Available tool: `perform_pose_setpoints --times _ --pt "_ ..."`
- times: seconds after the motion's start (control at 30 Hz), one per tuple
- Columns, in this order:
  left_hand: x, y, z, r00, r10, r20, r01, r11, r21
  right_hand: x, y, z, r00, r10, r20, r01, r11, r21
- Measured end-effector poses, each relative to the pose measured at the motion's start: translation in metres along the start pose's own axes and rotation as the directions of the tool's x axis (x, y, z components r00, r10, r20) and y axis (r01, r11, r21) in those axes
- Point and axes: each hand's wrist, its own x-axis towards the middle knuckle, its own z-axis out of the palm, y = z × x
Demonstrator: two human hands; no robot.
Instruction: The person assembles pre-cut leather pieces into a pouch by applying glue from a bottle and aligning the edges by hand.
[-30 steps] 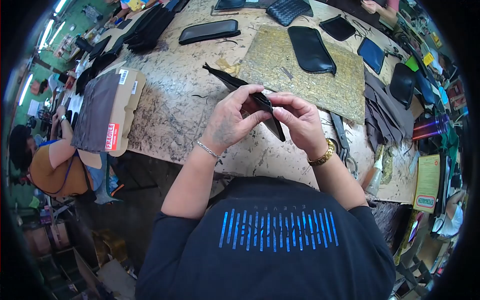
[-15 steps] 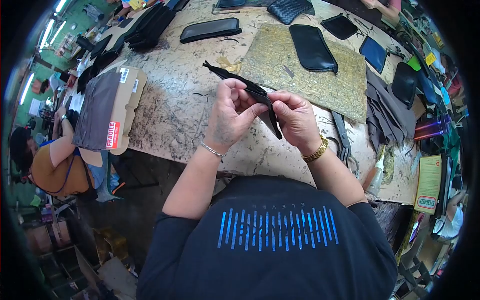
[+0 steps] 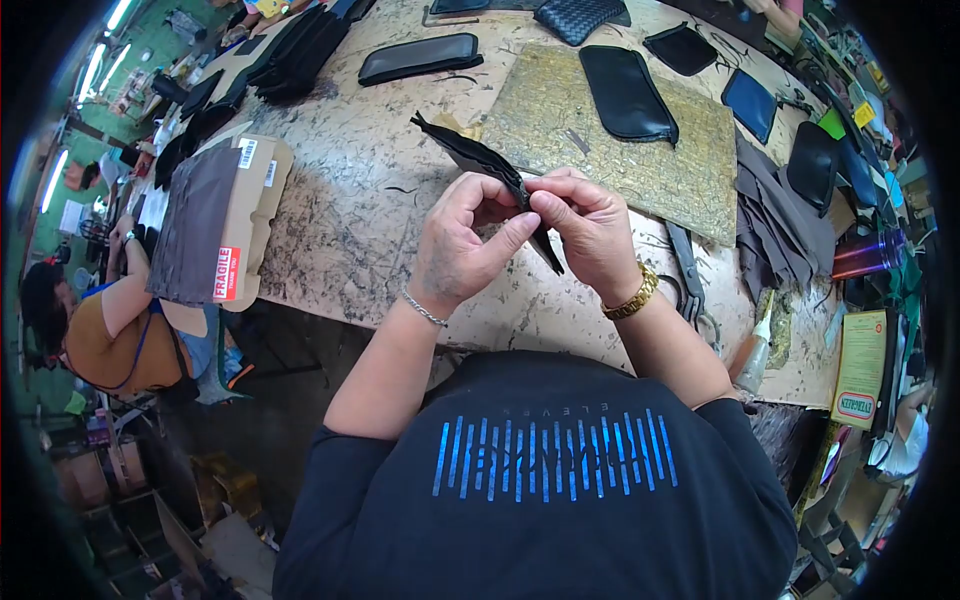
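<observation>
Upper centre of the frame: the black pouch (image 3: 465,150) slanted from upper left to lower right, pinched by the left hand (image 3: 452,245) and right hand (image 3: 597,238), its longer part projecting upper left.

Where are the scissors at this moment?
In the head view, the scissors lie on the table at the person's right, between the gold wristband and the dark cloth, by the mat's near corner.

A leatherworking workshop: black pouches (image 3: 628,95) and shears (image 3: 686,268) on a scuffed worktable (image 3: 330,215).
</observation>
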Motion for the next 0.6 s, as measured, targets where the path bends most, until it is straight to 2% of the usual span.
perform_pose_setpoints --times 0.07,0.1,0.17,0.2,0.23,0.27,0.3,0.37,0.43,0.5,0.6 --pt "0.001 0.003 0.003 0.995 -0.084 -0.054 0.079 0.993 -0.082 0.000 -0.001 0.000 0.994 -0.111 -0.009 0.107 0.972 -0.211" --pt "0.001 0.002 0.004 0.995 -0.085 -0.051 0.081 0.993 -0.082 0.000 -0.001 0.000 0.994 -0.111 -0.013 0.106 0.972 -0.211" --pt "0.000 -0.001 0.008 0.981 -0.192 -0.030 0.171 0.926 -0.335 0.000 -0.001 0.001 0.979 -0.201 -0.021 0.184 0.930 -0.317" --pt "0.001 -0.003 0.011 0.981 -0.192 -0.027 0.172 0.926 -0.336 0.000 0.000 0.003 0.979 -0.201 -0.024 0.184 0.930 -0.318" --pt "0.001 -0.005 0.016 0.976 -0.215 -0.044 0.169 0.861 -0.479 0.000 0.001 0.007 0.988 -0.123 -0.090 0.114 0.989 -0.097" --pt "0.001 -0.007 0.019 0.969 -0.241 -0.056 0.158 0.776 -0.610 -0.001 0.001 0.008 0.990 -0.031 -0.136 0.049 0.990 0.134" --pt "0.001 -0.011 0.019 0.969 -0.241 -0.053 0.160 0.775 -0.611 -0.001 0.001 0.006 0.990 -0.032 -0.139 0.051 0.990 0.133" --pt "0.003 -0.019 0.015 0.935 -0.342 0.093 0.279 0.552 -0.786 0.000 0.001 0.002 0.958 0.270 -0.098 -0.219 0.907 0.358" --pt "0.004 -0.017 0.014 0.926 -0.361 0.112 0.305 0.540 -0.784 0.002 0.002 0.001 0.945 0.307 -0.110 -0.237 0.878 0.417" --pt "0.005 -0.018 0.011 0.916 -0.380 0.128 0.329 0.529 -0.782 0.003 0.002 -0.006 0.897 0.438 -0.055 -0.372 0.817 0.441" --pt "0.007 -0.021 0.012 0.909 -0.390 0.149 0.370 0.586 -0.721 0.002 -0.004 -0.006 0.907 0.421 -0.015 -0.356 0.784 0.509"
